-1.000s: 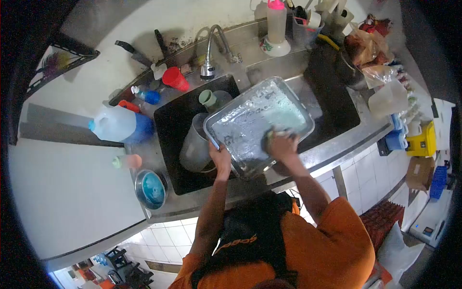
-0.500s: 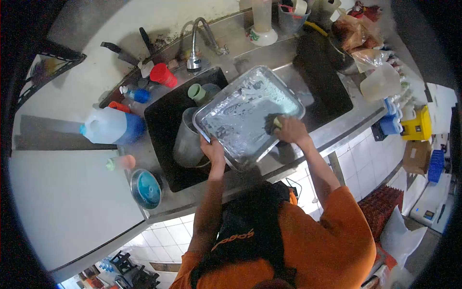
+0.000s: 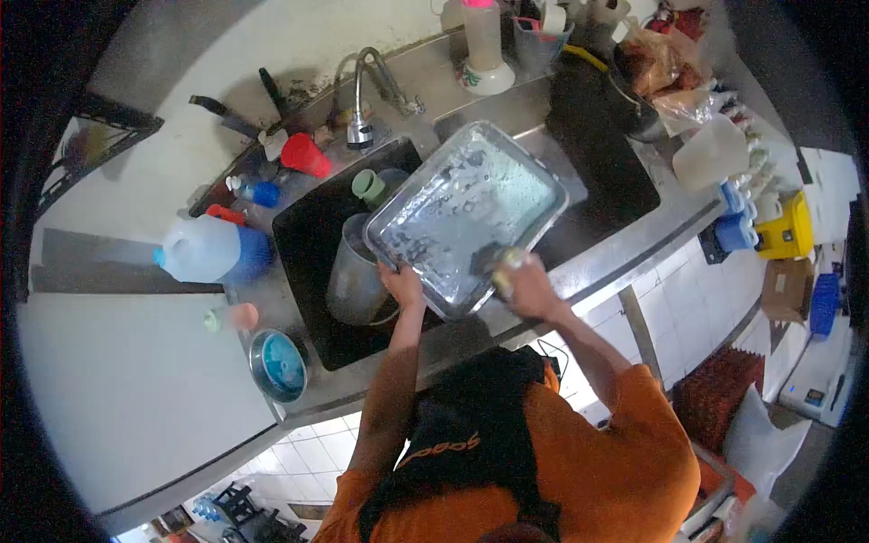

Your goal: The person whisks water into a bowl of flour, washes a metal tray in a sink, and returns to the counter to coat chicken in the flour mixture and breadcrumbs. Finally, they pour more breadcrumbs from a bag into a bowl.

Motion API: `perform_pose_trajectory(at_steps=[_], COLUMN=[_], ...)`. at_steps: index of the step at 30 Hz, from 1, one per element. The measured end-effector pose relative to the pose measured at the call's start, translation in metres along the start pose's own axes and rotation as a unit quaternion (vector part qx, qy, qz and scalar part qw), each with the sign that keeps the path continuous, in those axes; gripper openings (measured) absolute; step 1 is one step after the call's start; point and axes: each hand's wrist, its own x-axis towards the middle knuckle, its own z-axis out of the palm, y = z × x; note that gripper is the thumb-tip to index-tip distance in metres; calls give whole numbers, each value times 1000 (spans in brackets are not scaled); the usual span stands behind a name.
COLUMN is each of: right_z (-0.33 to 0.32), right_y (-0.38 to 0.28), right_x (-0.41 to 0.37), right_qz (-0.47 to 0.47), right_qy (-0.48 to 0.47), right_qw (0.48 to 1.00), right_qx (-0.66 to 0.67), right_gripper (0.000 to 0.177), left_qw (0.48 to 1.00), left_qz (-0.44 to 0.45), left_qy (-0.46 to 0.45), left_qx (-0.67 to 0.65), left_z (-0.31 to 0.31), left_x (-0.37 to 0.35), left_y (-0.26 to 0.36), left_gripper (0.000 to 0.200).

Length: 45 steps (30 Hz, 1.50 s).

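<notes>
A rectangular metal tray (image 3: 471, 204), wet and streaked with suds, is held tilted over the sink. My left hand (image 3: 403, 285) grips its near left edge, fingers closed round the rim. My right hand (image 3: 529, 288) is closed on a yellowish sponge (image 3: 510, 264) at the tray's near right edge; motion blurs it slightly. Beneath the tray's left side, a large translucent container (image 3: 351, 281) lies in the left sink basin (image 3: 303, 226), partly hidden. A light green cup (image 3: 367, 185) sits behind it.
A faucet (image 3: 360, 131) rises behind the basins. Along the left counter stand a red cup (image 3: 306, 156), a jug of blue liquid (image 3: 213, 251) and a bowl of blue liquid (image 3: 279, 365). A pot (image 3: 638, 118) and plastic bags (image 3: 670, 68) crowd the right end.
My right hand has moved with the sponge from the tray's right part toward me and leftward along its near edge. My left hand keeps its hold on the tray.
</notes>
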Motion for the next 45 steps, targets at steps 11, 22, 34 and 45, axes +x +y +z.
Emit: perform_pose_trajectory(at_steps=[11,22,34,45], right_z=[-74,-55,151,89], right_y=[95,70,-380,-388], right_x=[96,147,190,217], right_qz=[101,176,-247,-233], right_qy=[-12,312,-354,-175], right_qw=[987,933,852,884], right_qx=[-121,28,295,366], right_gripper=[50,63,94,62], left_qw=[986,977,975,976], left_qz=[29,-58,-4,-85], left_qy=[-162,-185,-214,-163], left_qx=[2,82,-66,113], left_z=[-54,-51,-63,-81], left_x=[-25,-45,-61,-55], left_y=[27,-20,-68,-89], left_gripper=[43,80,51,48])
